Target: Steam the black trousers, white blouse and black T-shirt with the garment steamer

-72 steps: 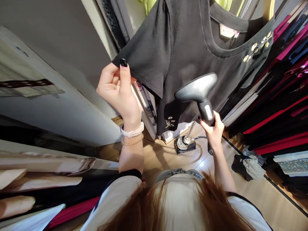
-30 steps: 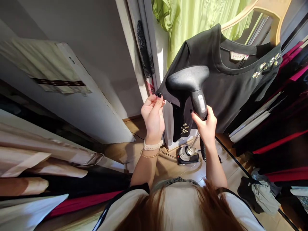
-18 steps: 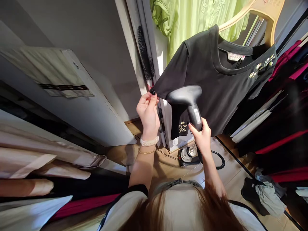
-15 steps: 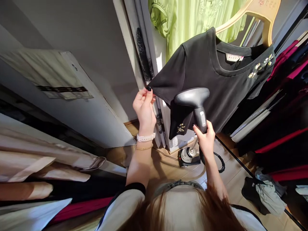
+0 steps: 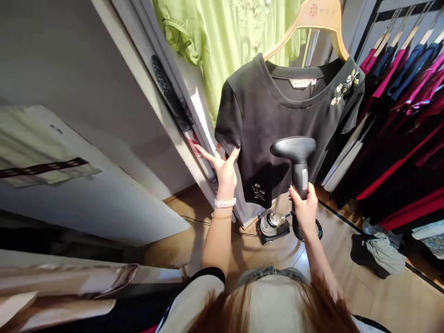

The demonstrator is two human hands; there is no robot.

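A black short-sleeved top (image 5: pixel 263 120) with embroidered flowers hangs from a wooden hanger (image 5: pixel 312 18) in front of me. My right hand (image 5: pixel 305 206) is wrapped round the handle of a garment steamer head (image 5: pixel 294 150), which is held up before the top's lower front; whether it touches the cloth I cannot tell. Close to the top's sleeve hem at the left, my left hand (image 5: pixel 225 171) has its fingers spread, the thumb near the sleeve edge. The steamer's base (image 5: pixel 273 226) stands on the floor below, its hose partly hidden behind my right hand.
A green garment (image 5: pixel 222 46) hangs behind the top. To the right runs a rack of clothes (image 5: pixel 398 78), with crumpled cloth (image 5: pixel 385 252) on the floor below. A pale wall panel (image 5: pixel 138 199) stands at left, and a cord (image 5: pixel 197 221) crosses the floor.
My left hand has let go of the sleeve, which now hangs down, and its fingers have spread. The view has turned, so the top appears further left; the steamer head sits further right across it.
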